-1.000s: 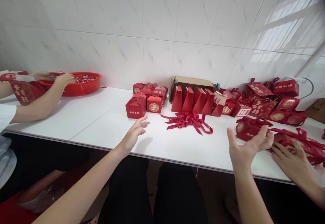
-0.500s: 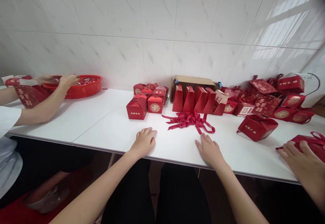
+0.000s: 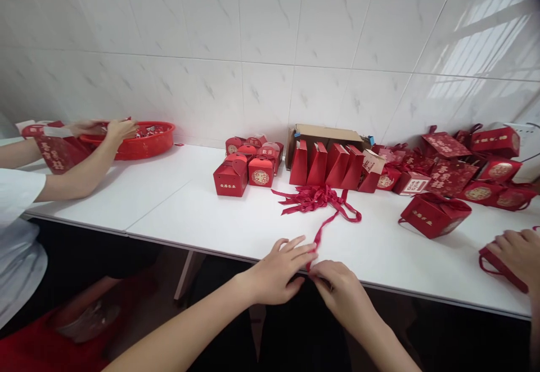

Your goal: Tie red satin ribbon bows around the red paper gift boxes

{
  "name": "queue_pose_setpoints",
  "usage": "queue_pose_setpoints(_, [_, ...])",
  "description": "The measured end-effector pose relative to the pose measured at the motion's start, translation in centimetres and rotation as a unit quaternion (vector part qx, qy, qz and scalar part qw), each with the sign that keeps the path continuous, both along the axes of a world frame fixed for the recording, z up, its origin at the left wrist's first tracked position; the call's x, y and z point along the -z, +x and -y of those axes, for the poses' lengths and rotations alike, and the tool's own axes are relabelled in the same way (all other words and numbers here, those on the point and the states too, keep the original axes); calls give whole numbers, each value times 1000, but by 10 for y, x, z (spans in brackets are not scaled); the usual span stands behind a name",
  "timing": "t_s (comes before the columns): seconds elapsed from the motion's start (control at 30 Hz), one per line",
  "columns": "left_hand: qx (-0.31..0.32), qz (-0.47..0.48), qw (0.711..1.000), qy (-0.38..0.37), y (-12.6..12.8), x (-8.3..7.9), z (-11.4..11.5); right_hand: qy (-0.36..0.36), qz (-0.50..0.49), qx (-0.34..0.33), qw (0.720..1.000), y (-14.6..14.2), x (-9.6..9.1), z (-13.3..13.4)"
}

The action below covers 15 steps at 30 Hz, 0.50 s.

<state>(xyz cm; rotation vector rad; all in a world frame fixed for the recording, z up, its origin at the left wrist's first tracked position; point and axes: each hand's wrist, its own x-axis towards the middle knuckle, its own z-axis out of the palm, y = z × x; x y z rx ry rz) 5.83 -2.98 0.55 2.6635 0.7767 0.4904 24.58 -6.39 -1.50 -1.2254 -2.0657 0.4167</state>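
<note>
My left hand (image 3: 276,270) and my right hand (image 3: 340,290) meet at the front edge of the white table (image 3: 219,223). Both pinch the near end of one red ribbon (image 3: 324,231), which runs back to a heap of red ribbons (image 3: 314,197). Behind the heap stands a row of open red gift boxes (image 3: 331,165) in front of a cardboard box (image 3: 324,135). A cluster of closed red gift boxes (image 3: 247,164) sits to the left of them.
A person at the left reaches into a red basket (image 3: 143,138) with one hand (image 3: 118,130). Another person's hand (image 3: 517,251) at the right edge holds a red box. Many red gift boxes (image 3: 455,175) crowd the right of the table; one (image 3: 432,214) stands apart.
My hands lay flat on the table half a second ago; now they have come together at its edge, with one ribbon drawn out of the heap toward me.
</note>
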Motion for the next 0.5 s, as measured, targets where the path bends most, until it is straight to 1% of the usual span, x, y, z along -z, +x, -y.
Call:
queue_pose_setpoints(0.07, [15,28,999,-30,1,-6,5,3,-74,-9,997,2,-8,9])
queue_pose_setpoints(0.1, [18,45,998,-49,0,-10,8,11,-110,-1,994,4,-13,13])
queue_pose_setpoints(0.17, [17,75,993,-94,-8,-21,17,35,-177,44,983,13,-23,18])
queue_pose_setpoints(0.23, [3,95,986,-138,-20,-33,29,54,-248,111,961,25,-32,16])
queue_pose_setpoints(0.3, [-11,104,980,-169,-36,-45,41,67,-323,178,927,40,-36,9])
queue_pose_setpoints(0.37, [-30,110,975,-191,-55,-53,53,90,-398,234,882,54,-36,-1])
queue_pose_setpoints(0.43, [-58,114,969,-213,-74,-57,64,121,-478,263,829,69,-32,-13])
queue_pose_setpoints(0.5, [-88,117,962,-229,-92,-58,76,138,-554,266,777,83,-26,-24])
